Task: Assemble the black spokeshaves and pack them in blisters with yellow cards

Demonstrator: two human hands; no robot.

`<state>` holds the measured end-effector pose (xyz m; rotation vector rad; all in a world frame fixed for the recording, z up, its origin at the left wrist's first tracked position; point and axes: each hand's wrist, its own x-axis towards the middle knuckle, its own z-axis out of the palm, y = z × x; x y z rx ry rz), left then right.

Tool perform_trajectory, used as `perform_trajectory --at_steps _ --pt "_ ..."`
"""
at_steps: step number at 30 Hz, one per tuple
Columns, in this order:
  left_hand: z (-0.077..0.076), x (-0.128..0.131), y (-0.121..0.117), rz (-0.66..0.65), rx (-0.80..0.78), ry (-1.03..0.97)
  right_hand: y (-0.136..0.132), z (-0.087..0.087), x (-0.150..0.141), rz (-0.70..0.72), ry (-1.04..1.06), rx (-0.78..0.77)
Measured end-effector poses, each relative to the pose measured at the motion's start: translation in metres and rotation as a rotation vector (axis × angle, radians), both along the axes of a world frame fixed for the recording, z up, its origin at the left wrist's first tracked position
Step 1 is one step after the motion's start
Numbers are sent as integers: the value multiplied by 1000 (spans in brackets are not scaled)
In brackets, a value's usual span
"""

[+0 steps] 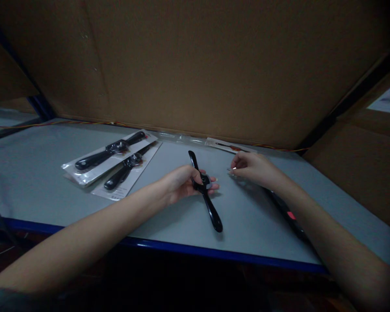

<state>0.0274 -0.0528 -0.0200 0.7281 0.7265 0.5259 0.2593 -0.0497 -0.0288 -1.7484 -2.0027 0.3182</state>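
Note:
My left hand (183,184) is closed around the middle of a black spokeshave (212,212), thumb on top and fingers beneath. The tool's two long handles point away from me and back toward the table's front edge. To its right, my right hand (252,168) pinches a small shiny metal piece (229,170) just above the tabletop; its exact kind is too small to make out. Farther left lie packaged spokeshaves (112,151) on white cards under clear plastic, partly overlapping.
Under my right forearm lies a long black object (284,210) with a red patch, partly hidden. A printed card (225,144) and clear plastic packaging (180,138) sit along the back. A cardboard wall (195,65) rises behind the grey table (169,225), which has a blue front edge.

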Motion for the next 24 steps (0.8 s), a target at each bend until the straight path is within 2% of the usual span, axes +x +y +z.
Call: perform_trajectory --at_steps 3,8,14,24 --pt "0 0 -2 -2 35 14 -10 10 -15 41 97 35" --pt "-3 2 -3 4 111 28 -32 25 -44 247 320 -36" --pt "-5 3 -3 -18 169 55 -40 25 -58 449 103 170" --pt "-6 2 -4 -20 208 48 -41 17 -63 510 -17 244"
